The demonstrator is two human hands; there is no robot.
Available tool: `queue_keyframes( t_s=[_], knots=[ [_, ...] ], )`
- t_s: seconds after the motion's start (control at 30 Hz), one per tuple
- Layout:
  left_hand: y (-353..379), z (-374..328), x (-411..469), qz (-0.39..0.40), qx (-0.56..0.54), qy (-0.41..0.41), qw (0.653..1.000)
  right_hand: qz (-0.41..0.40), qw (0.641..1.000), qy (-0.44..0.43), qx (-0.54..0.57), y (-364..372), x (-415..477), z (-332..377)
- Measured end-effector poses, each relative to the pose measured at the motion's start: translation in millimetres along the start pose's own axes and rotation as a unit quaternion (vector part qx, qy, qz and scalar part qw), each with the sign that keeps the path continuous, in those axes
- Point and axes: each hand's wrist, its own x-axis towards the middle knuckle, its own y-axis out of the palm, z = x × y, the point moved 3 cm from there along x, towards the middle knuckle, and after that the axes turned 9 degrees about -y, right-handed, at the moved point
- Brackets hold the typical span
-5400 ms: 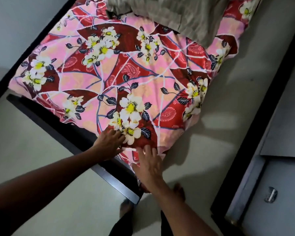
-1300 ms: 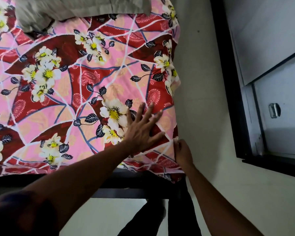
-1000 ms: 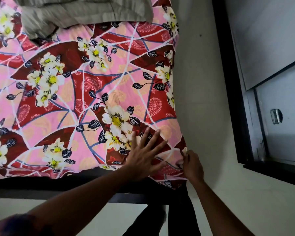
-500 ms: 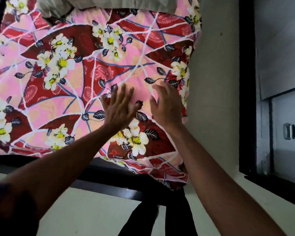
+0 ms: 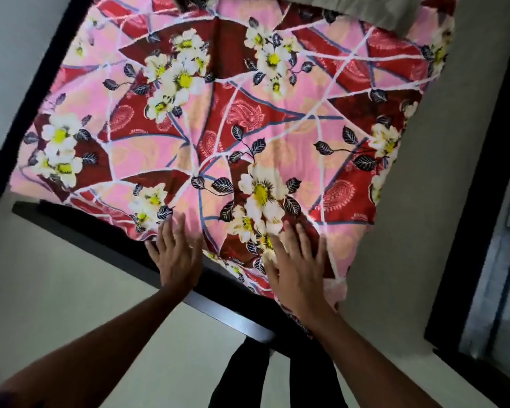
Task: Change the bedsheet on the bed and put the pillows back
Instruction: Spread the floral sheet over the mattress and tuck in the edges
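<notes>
Fingers (image 5: 179, 228) on the left hand (image 5: 175, 256) are straight and spread, pressed flat on the bedsheet (image 5: 248, 119) right at its near edge, gripping nothing. Same deal with the right hand (image 5: 299, 262): open fingers (image 5: 289, 235) lying flat on the sheet, closer to the near right corner, palm down on a white flower. The sheet itself is the pink and red floral one, spread over the whole bed with its corner hanging a bit past the right wrist. Under both wrists runs the black bed frame (image 5: 86, 228). Up at the far end there's some grey cloth (image 5: 365, 7); can't tell if it's a pillow. Pale floor (image 5: 56, 290) all around.
</notes>
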Motion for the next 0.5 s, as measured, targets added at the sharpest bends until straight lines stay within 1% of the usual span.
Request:
queue_keyframes(
  t_s=[0.07, 0.17, 0.23, 0.27, 0.3, 0.33, 0.4, 0.47, 0.5],
  knots=[
    [-11.3, -31.9, 16.6, -0.037, -0.04, 0.024, 0.998, -0.032, 0.999, -0.02, 0.014, -11.0, 35.9, -1.0],
    [-16.8, -84.0, 39.4, -0.044, -0.08, 0.083, 0.992, -0.087, 0.994, -0.043, 0.049, -19.3, 119.9, -11.6],
    [-20.5, -111.2, 52.6, -0.056, -0.099, 0.101, 0.988, -0.075, 0.996, -0.033, 0.045, -17.0, 170.0, -18.9],
    [-20.7, -122.0, 58.4, -0.065, -0.107, 0.103, 0.987, -0.058, 0.998, -0.024, 0.027, -14.7, 183.7, -21.3],
    [-21.2, -130.6, 64.2, -0.075, -0.118, 0.098, 0.985, -0.033, 0.999, -0.033, 0.006, -9.8, 192.8, -20.4],
    [-21.5, -135.8, 69.3, -0.085, -0.135, 0.09, 0.983, -0.004, 0.998, -0.065, -0.015, -5.3, 194.8, -16.4],
    [-22.9, -145.1, 78.1, -0.103, -0.183, 0.089, 0.974, 0.062, 0.983, -0.168, -0.033, 0.2, 181.0, -10.1],
    [-22.3, -148.3, 78.3, -0.104, -0.215, 0.084, 0.967, 0.103, 0.96, -0.259, 0.001, -1.0, 147.3, -10.2],
    [-22.4, -148.3, 77.0, -0.086, -0.218, 0.074, 0.969, 0.1, 0.952, -0.285, 0.038, -3.6, 131.1, -13.6]
  ],
)
